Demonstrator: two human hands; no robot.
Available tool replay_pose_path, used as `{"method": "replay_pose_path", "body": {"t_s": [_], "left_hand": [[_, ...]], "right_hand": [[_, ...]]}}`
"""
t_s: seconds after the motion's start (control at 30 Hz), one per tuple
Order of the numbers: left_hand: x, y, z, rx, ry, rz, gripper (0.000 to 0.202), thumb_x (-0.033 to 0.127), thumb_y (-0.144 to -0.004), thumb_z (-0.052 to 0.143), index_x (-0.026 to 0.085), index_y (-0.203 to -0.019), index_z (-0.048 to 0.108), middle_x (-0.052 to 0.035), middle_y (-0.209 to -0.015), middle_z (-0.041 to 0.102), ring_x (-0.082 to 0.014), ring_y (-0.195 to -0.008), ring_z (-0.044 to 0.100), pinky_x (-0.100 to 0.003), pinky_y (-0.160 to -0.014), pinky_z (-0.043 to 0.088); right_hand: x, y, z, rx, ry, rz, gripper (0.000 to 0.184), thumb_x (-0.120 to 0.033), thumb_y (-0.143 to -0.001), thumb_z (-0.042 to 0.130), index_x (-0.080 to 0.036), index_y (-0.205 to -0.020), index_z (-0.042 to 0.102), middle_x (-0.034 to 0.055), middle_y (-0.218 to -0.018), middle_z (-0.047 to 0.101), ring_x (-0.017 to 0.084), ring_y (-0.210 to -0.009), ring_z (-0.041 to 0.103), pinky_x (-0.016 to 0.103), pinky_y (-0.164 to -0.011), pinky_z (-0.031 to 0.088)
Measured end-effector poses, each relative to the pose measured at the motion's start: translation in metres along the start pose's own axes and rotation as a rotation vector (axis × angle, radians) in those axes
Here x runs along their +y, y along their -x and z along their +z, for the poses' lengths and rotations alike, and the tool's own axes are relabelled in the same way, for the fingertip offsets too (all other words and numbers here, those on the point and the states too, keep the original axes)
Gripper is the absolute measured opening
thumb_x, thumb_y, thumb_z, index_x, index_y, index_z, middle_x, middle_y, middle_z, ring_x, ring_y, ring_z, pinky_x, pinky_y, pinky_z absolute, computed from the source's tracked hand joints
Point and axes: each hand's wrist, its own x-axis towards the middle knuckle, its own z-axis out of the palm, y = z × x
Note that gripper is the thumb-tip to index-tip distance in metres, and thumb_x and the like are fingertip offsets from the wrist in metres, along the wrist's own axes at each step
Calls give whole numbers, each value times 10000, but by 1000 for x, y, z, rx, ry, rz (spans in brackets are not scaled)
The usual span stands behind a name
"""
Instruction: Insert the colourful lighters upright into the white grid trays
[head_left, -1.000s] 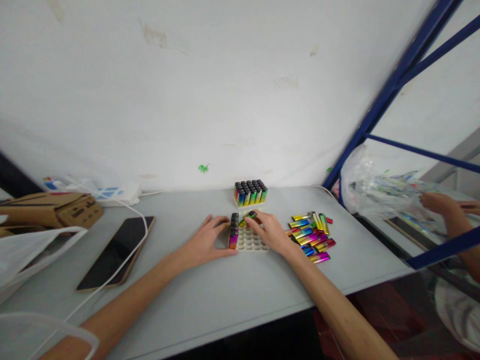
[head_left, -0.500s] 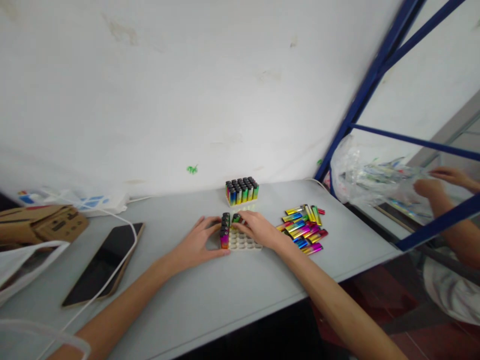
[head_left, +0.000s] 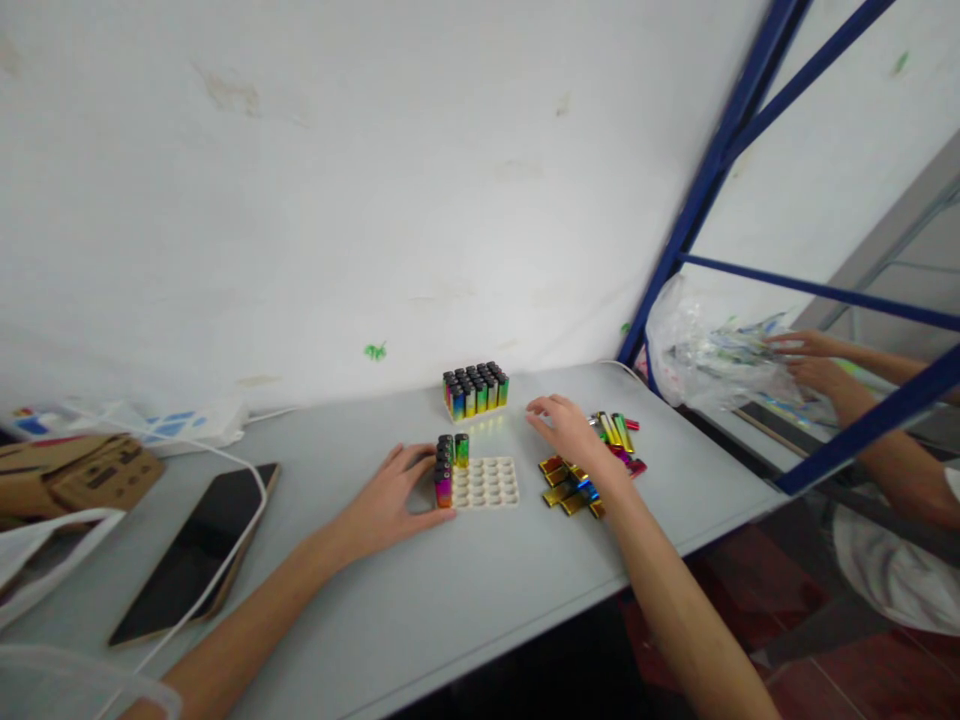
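My left hand (head_left: 388, 497) brackets the left side of a white tray (head_left: 510, 490) with round holes, its thumb at the front corner and its fingers farther back. In this tray a row of lighters (head_left: 444, 488) with black tops and shiny coloured bodies stands along the left edge. One green-yellow lighter (head_left: 462, 452) stands beside the row at the back; the other holes in view are bare. My right hand (head_left: 566, 432), fingers apart and nothing visible in them, hovers at the left of a loose pile of shiny lighters (head_left: 574, 497), partly hiding it.
Behind, a second tray packed with upright lighters (head_left: 478, 390) stands near the wall. At left lie a dark tablet (head_left: 196, 550), a white cable and a cardboard box (head_left: 101, 470). Past the blue frame (head_left: 686, 225), another person's hands (head_left: 814, 362) touch a clear plastic bag (head_left: 694, 345).
My right hand has let go of the green-yellow lighter, which now stands in the tray, and has moved right to the pile. My left hand stays at the tray.
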Motion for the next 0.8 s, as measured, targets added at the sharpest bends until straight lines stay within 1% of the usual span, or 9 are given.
{"method": "replay_pose_path", "body": {"t_s": [0.1, 0.17, 0.23, 0.33, 0.43, 0.5, 0.63, 0.7, 0.8], "left_hand": [[0, 0, 0, -3, -3, -1, 586, 606, -878, 712, 210, -1305, 645, -148, -1421, 619, -370, -1343, 566, -612, -1261, 295], [-1, 1, 1, -6, -8, -4, 616, 621, -877, 707, 206, -1325, 633, -150, -1432, 613, -375, -1357, 557, -617, -1270, 270], [-2, 1, 2, -9, -14, -2, 641, 638, -882, 693, 200, -1345, 620, -156, -1451, 599, -375, -1373, 544, -614, -1275, 257], [-3, 2, 3, -15, -15, 6, 646, 651, -895, 676, 206, -1358, 605, -158, -1464, 590, -368, -1380, 536, -618, -1275, 246], [-3, 2, 4, -23, -13, 0, 640, 641, -899, 679, 214, -1367, 594, -156, -1470, 586, -364, -1389, 529, -622, -1277, 238], [-2, 2, 3, -26, -15, -8, 645, 634, -898, 683, 214, -1378, 585, -154, -1477, 581, -366, -1399, 521, -621, -1280, 231], [-1, 3, 3, -34, -22, -15, 661, 625, -897, 692, 202, -1392, 580, -154, -1485, 575, -366, -1403, 518, -617, -1283, 225], [-1, 3, 2, -32, -26, -10, 663, 626, -893, 697, 202, -1390, 585, -153, -1478, 581, -366, -1394, 525, -619, -1279, 233], [0, 3, 2, -1, -31, 7, 649, 628, -889, 701, 219, -1383, 599, -139, -1456, 603, -357, -1367, 548, -600, -1268, 273]], "right_hand": [[43, 4, -22, -16, 164, 128, 303, -141, -990, 531, -122, -1216, 732, 196, -1241, 719, 288, -1181, 651, 436, -1095, 451], [65, 8, -33, -102, 216, 143, 366, -73, -932, 551, -117, -1245, 736, 198, -1293, 713, 289, -1218, 652, 407, -1109, 446], [78, 11, -40, -192, 238, 144, 346, -57, -910, 562, -133, -1172, 775, 181, -1238, 746, 280, -1164, 685, 367, -1064, 472], [83, 10, -47, -260, 214, 124, 220, -136, -920, 621, -160, -1029, 811, 146, -1076, 791, 268, -1010, 724, 336, -949, 510], [78, 6, -49, -240, 108, 63, 154, -242, -894, 707, -160, -972, 811, 126, -981, 788, 262, -896, 719, 349, -884, 524], [71, 2, -47, -151, -39, 41, 194, -312, -889, 719, -167, -985, 806, 121, -994, 776, 253, -878, 711, 371, -884, 536], [48, -6, -34, 102, -554, 135, 366, -488, -820, 785, -206, -1054, 776, 97, -1055, 759, 248, -943, 709, 421, -934, 558], [31, -12, -26, 180, -837, 210, 433, -506, -752, 850, -227, -1069, 755, 57, -1006, 753, 237, -960, 703, 439, -974, 551], [0, -21, -15, 110, -1211, 313, 447, -456, -734, 889, -255, -1101, 731, 16, -955, 733, 212, -957, 703, 450, -987, 559]]}}
